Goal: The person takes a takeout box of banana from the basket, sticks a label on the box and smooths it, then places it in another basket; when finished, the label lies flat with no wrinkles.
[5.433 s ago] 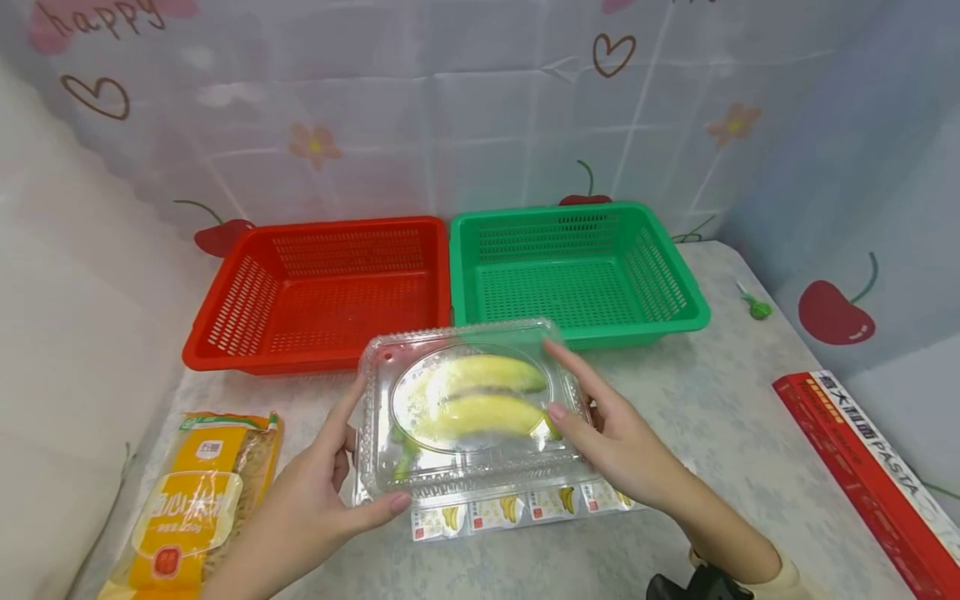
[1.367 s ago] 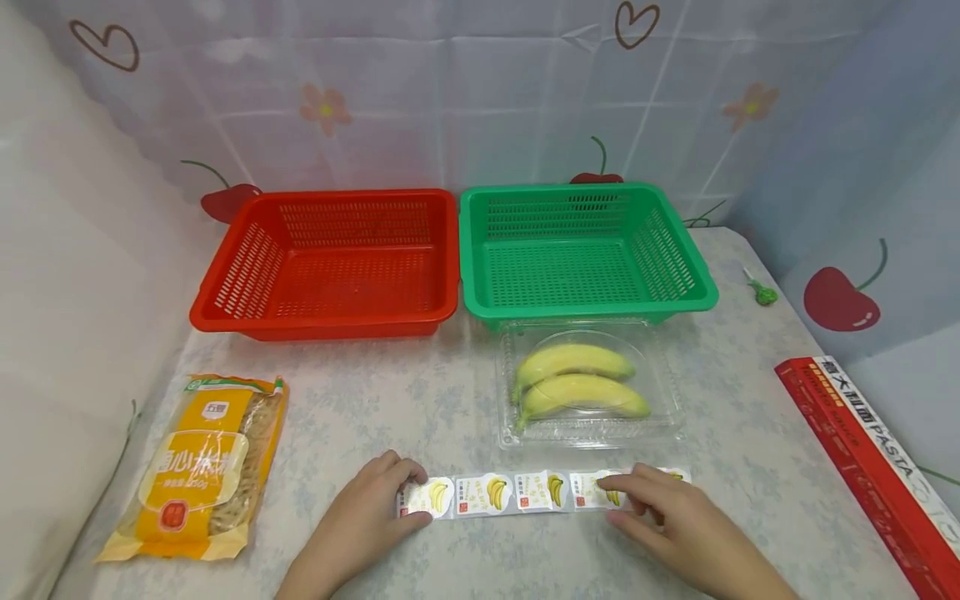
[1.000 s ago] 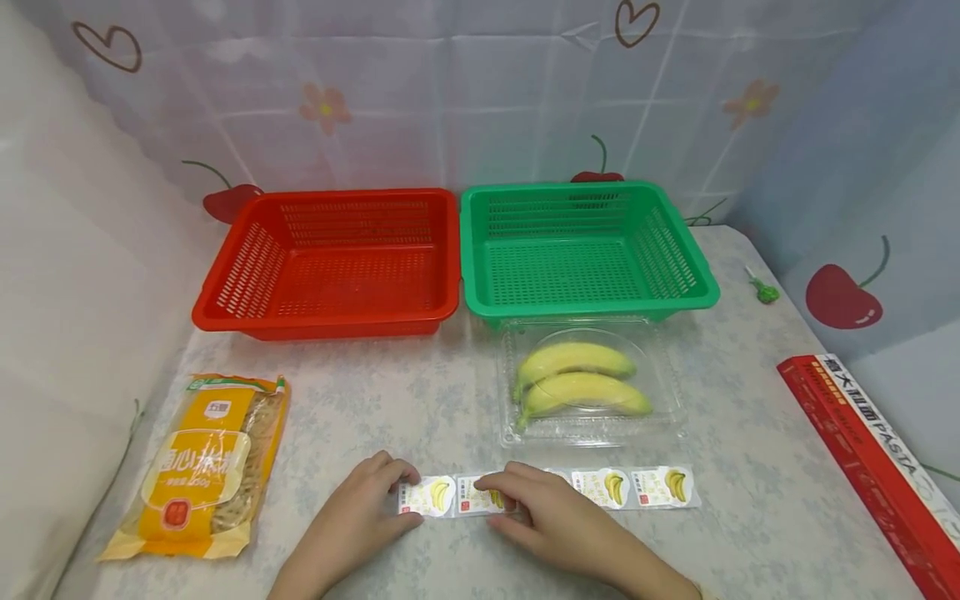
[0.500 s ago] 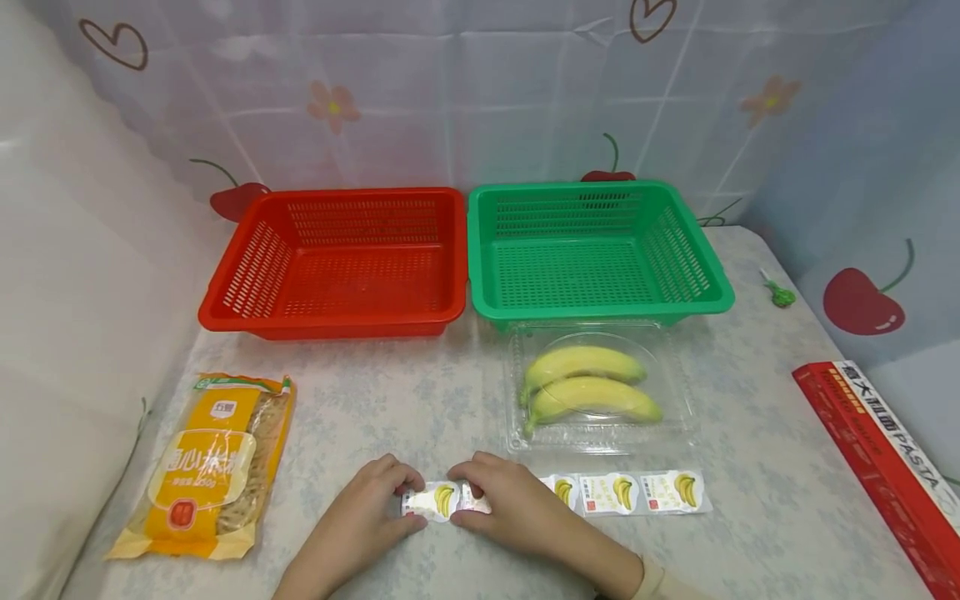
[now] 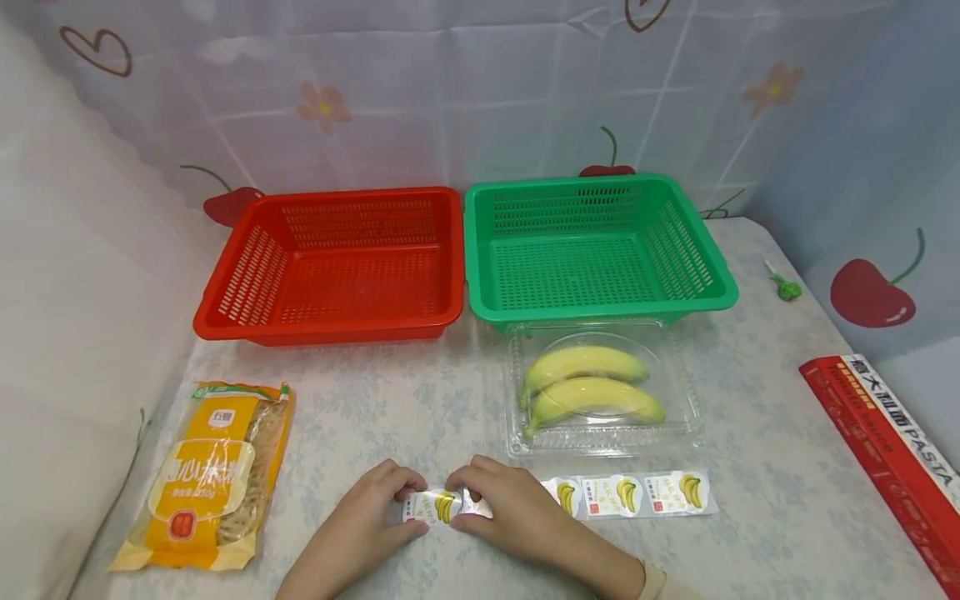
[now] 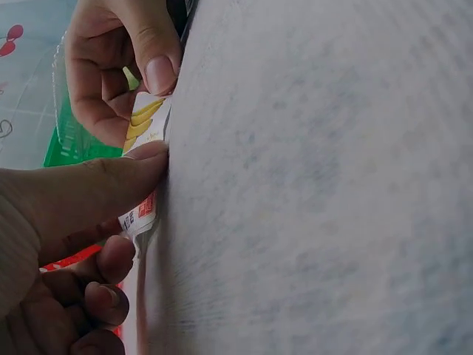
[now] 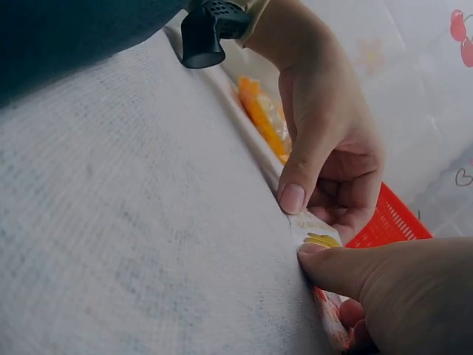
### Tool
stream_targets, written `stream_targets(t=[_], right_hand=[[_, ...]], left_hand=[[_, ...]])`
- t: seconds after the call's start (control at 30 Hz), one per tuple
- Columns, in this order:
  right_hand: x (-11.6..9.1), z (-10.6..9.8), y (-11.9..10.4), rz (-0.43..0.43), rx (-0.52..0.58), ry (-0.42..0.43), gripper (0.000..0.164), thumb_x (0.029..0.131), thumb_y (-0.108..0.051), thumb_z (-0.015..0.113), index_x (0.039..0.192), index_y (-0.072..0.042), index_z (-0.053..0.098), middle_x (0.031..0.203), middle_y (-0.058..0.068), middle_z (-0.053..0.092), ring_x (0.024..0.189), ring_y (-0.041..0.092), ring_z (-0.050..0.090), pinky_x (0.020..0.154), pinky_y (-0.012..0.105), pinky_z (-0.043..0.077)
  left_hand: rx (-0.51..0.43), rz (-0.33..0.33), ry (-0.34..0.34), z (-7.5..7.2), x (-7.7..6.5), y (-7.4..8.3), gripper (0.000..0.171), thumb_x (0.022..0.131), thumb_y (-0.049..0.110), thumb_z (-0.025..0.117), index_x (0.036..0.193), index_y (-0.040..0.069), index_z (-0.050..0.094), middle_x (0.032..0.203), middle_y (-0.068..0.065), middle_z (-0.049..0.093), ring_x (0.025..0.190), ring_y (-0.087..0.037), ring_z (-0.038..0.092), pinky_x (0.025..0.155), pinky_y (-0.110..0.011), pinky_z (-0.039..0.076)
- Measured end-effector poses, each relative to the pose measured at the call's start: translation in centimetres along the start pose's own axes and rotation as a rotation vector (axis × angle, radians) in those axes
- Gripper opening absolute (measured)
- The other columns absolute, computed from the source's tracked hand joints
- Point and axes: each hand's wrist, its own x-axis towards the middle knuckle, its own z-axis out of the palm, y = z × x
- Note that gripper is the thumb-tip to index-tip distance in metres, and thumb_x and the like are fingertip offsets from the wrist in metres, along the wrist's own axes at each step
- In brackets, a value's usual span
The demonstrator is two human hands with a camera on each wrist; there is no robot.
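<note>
A strip of banana stickers (image 5: 613, 497) lies across the front of the table. My left hand (image 5: 363, 521) pinches its left end between thumb and fingers. Close beside it, my right hand (image 5: 517, 510) pinches the strip just past the first sticker, covering part of the second. In the left wrist view, the end sticker (image 6: 144, 122) shows between both thumbs, slightly raised and bent. The right wrist view shows the same sticker (image 7: 314, 229) between the two hands. Behind the strip stands a closed clear plastic box (image 5: 678, 417) with two bananas (image 5: 592, 398) inside.
A red basket (image 5: 330, 329) and a green basket (image 5: 600, 313) stand side by side at the back. On the left lies a yellow noodle bag (image 5: 202, 475). A red pasta box (image 5: 877, 450) lies on the right, with a small green item (image 5: 787, 288) behind it.
Both hands earlier held the banana box, which now rests before the green basket. My right hand has since slid left along the sticker strip to beside my left hand; lately both stay nearly still.
</note>
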Motion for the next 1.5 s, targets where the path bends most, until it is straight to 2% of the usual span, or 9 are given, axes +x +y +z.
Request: stream_targets(t=[0.17, 0.4, 0.67, 0.83, 1.0, 1.07, 1.17, 1.27, 1.5], right_hand=[[0.0, 0.1, 0.0, -0.006, -0.015, 0.021, 0.033, 0.086, -0.038, 0.076, 0.115, -0.029, 0.064, 0.093, -0.016, 0.055, 0.077, -0.003, 0.052, 0.067, 0.015, 0.043], [0.1, -0.1, -0.3, -0.026, -0.039, 0.040, 0.029, 0.087, -0.036, 0.074, 0.113, -0.028, 0.064, 0.101, -0.016, 0.058, 0.078, -0.003, 0.054, 0.067, 0.015, 0.044], [0.0, -0.1, -0.4, -0.140, -0.058, 0.100, 0.033, 0.089, -0.036, 0.072, 0.119, -0.026, 0.063, 0.096, -0.016, 0.063, 0.077, -0.003, 0.058, 0.067, 0.013, 0.044], [0.0, -0.2, -0.5, -0.206, -0.019, 0.151, 0.029, 0.097, -0.037, 0.063, 0.122, -0.022, 0.063, 0.098, -0.015, 0.065, 0.080, -0.004, 0.060, 0.070, 0.011, 0.047], [-0.1, -0.9, -1.1, -0.174, 0.033, 0.175, 0.028, 0.100, -0.034, 0.059, 0.124, -0.021, 0.062, 0.108, -0.012, 0.068, 0.088, -0.003, 0.063, 0.077, 0.016, 0.052], [-0.1, -1.4, -1.4, -0.157, 0.079, 0.183, 0.026, 0.100, -0.030, 0.060, 0.124, -0.019, 0.062, 0.106, -0.010, 0.069, 0.079, -0.005, 0.059, 0.072, 0.012, 0.049], [-0.3, -2.5, -1.9, -0.157, 0.145, 0.221, 0.021, 0.098, -0.022, 0.063, 0.119, -0.017, 0.064, 0.097, -0.009, 0.068, 0.062, -0.011, 0.043, 0.058, 0.005, 0.040], [-0.4, -3.8, -2.4, -0.157, 0.179, 0.274, 0.022, 0.096, -0.018, 0.066, 0.118, -0.017, 0.064, 0.091, -0.009, 0.067, 0.053, -0.012, 0.031, 0.048, 0.004, 0.031], [-1.4, -7.0, -2.7, -0.119, 0.239, 0.348, 0.023, 0.095, -0.016, 0.068, 0.117, -0.019, 0.064, 0.091, -0.007, 0.066, 0.049, -0.013, 0.027, 0.043, 0.008, 0.029]], left_hand=[[0.000, 0.018, 0.010, 0.0, -0.1, -0.1, 0.028, 0.079, 0.023, 0.084, 0.100, 0.026, 0.065, 0.095, 0.016, 0.053, 0.089, -0.001, 0.053, 0.078, -0.025, 0.050], [-0.020, -0.039, 0.036, -0.3, -0.3, -0.1, 0.017, 0.088, 0.018, 0.075, 0.099, 0.027, 0.065, 0.096, 0.017, 0.054, 0.082, -0.001, 0.049, 0.072, -0.021, 0.045], [-0.048, -0.072, 0.082, -0.5, -0.3, 0.2, 0.018, 0.090, 0.018, 0.074, 0.087, 0.033, 0.064, 0.096, 0.013, 0.051, 0.082, -0.004, 0.049, 0.071, -0.020, 0.044], [-0.088, -0.025, 0.073, -0.9, -0.3, 0.6, 0.013, 0.092, 0.024, 0.071, 0.088, 0.033, 0.063, 0.087, 0.018, 0.055, 0.071, 0.000, 0.047, 0.064, -0.020, 0.044], [-0.179, -0.003, 0.018, -1.5, -0.2, 1.2, 0.006, 0.095, 0.035, 0.065, 0.091, 0.031, 0.063, 0.076, 0.013, 0.054, 0.057, 0.000, 0.042, 0.054, -0.021, 0.042], [-0.198, 0.009, 0.016, -1.7, -0.2, 1.6, 0.006, 0.096, 0.038, 0.063, 0.093, 0.033, 0.063, 0.074, 0.012, 0.052, 0.056, 0.000, 0.041, 0.053, -0.021, 0.042], [-0.198, 0.055, 0.045, -2.1, 0.1, 2.3, 0.006, 0.096, 0.040, 0.063, 0.098, 0.035, 0.064, 0.074, 0.014, 0.053, 0.055, 0.001, 0.039, 0.053, -0.020, 0.041], [-0.182, 0.116, 0.087, -2.5, 0.4, 3.2, 0.007, 0.096, 0.040, 0.063, 0.102, 0.036, 0.064, 0.078, 0.016, 0.055, 0.056, 0.001, 0.040, 0.054, -0.020, 0.040], [-0.191, 0.201, 0.132, -3.3, 2.0, 5.5, 0.014, 0.095, 0.034, 0.067, 0.109, 0.034, 0.064, 0.076, 0.017, 0.055, 0.061, -0.001, 0.045, 0.058, -0.020, 0.043]])
